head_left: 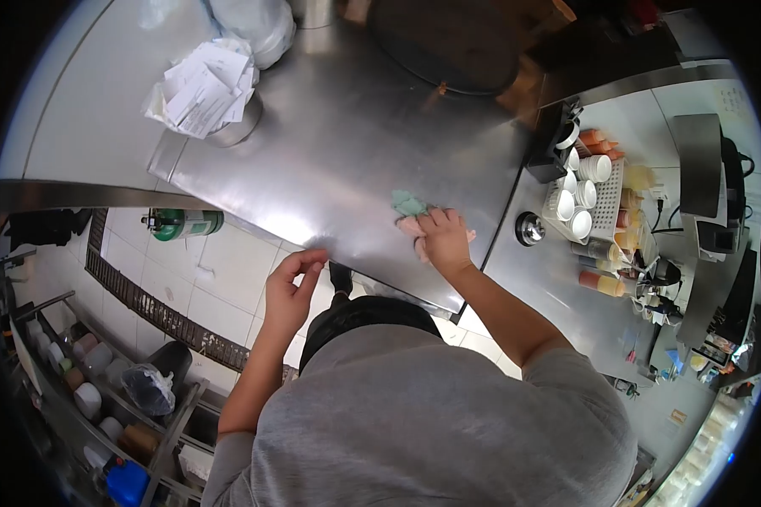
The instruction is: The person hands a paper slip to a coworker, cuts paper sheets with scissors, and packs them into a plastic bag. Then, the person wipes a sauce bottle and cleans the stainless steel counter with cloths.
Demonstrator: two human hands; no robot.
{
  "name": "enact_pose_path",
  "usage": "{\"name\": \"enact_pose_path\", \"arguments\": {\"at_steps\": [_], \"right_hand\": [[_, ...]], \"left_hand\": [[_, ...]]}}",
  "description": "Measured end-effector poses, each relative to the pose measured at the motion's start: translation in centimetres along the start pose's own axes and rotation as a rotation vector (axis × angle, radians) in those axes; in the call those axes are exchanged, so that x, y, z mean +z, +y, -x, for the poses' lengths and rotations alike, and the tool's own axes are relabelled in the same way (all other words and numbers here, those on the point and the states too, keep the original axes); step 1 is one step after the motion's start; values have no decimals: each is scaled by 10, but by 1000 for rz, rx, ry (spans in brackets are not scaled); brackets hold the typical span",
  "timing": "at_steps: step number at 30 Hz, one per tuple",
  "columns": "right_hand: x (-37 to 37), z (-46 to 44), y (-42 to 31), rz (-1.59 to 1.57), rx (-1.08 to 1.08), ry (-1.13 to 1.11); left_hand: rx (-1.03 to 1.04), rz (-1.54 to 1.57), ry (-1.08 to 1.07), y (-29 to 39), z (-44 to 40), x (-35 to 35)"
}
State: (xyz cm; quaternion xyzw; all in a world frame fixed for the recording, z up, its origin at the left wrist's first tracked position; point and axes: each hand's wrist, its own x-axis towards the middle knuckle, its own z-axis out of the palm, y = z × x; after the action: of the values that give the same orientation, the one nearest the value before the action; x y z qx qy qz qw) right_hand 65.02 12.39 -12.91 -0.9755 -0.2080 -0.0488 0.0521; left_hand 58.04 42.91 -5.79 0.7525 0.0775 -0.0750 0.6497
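My right hand (445, 240) presses a pink and green cloth (409, 203) onto the steel counter (313, 160), near its right end. The cloth is bunched, its green part sticking out beyond the fingers and pink parts showing beside and under them. Over the counter's front edge hangs my left hand (294, 283), fingers curled with thumb and fingertips close together. Whether anything small is between those fingertips cannot be made out.
A metal container (237, 127) stuffed with paper slips stands at the counter's back left, beside a plastic bag (258, 29). A dark round tray (444, 42) lies at the back. To the right are a call bell (530, 228), white cups (580, 223) and sauce bottles (602, 282).
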Motion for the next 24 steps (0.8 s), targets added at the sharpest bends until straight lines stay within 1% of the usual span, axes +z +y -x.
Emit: {"name": "enact_pose_path", "arguments": {"at_steps": [2, 4, 5, 6, 8, 11, 12, 14, 17, 18, 20, 23, 24], "right_hand": [[-2, -15, 6, -10, -15, -10], [0, -67, 16, 44, 130, -46], [5, -95, 23, 26, 176, -6], [11, -126, 29, 7, 219, 40], [22, -181, 32, 14, 386, 153], [72, -242, 27, 159, 502, 506], [88, -246, 10, -178, 429, 403], [111, -232, -43, -832, 262, 170], [53, -157, -144, -549, -332, -196], [33, -138, -157, -596, -566, -373], [33, -86, -151, -573, -635, -210], [32, -22, -95, -534, -498, -87], [23, 7, -73, -517, -410, -78]], "left_hand": [[-17, 9, -3, -1, -3, 2], [-23, 16, -1, -1, -6, 3], [-33, 0, 0, -2, -5, 3], [-37, -17, 6, -2, -5, 3], [-37, -8, 38, -3, 0, 2], [-113, -26, 78, -11, 17, -6], [-150, 11, 95, -18, 23, -8], [-153, 108, 128, -32, 31, -8], [-103, 105, 107, -16, 27, -3], [-59, 93, 100, -6, 22, -2], [34, 68, 57, 13, 10, -2], [111, 97, -22, 34, -9, 5], [134, 98, -50, 42, -17, 12]]}}
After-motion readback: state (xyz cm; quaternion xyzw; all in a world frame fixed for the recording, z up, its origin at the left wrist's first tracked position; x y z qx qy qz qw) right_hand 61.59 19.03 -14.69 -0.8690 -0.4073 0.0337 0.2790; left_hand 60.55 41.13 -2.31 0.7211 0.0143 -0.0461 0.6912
